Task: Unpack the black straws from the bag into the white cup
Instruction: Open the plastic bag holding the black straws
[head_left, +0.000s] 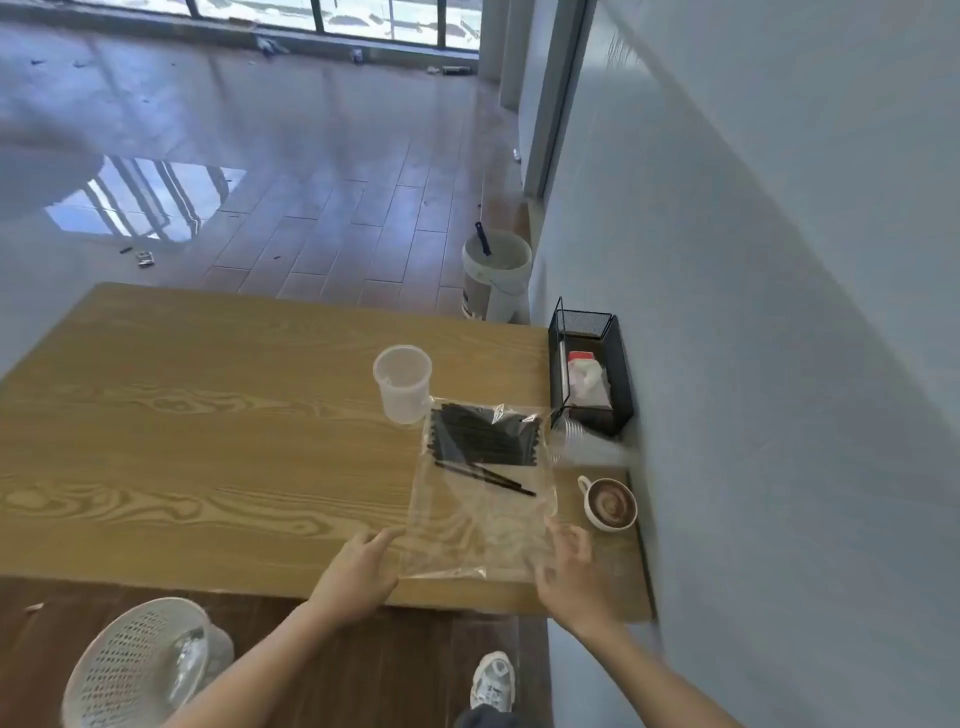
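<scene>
A clear plastic bag (480, 525) lies flat on the wooden table (208, 415). Black straws (483, 436) are bunched in its far end, with one or two loose ones lying slanted below the bunch. The white translucent cup (402, 382) stands upright and empty just beyond the bag's far left corner. My left hand (358, 571) rests at the bag's near left corner with fingers relaxed and extended toward the plastic. My right hand (569, 564), blurred, is at the bag's near right corner with fingers spread, touching the plastic.
A coffee cup with latte art (609, 503) sits right of the bag near the wall. A black mesh holder (589, 371) with tissues stands at the far right. A white perforated basket (137, 665) is on the floor at lower left, a white bucket (496, 275) beyond the table.
</scene>
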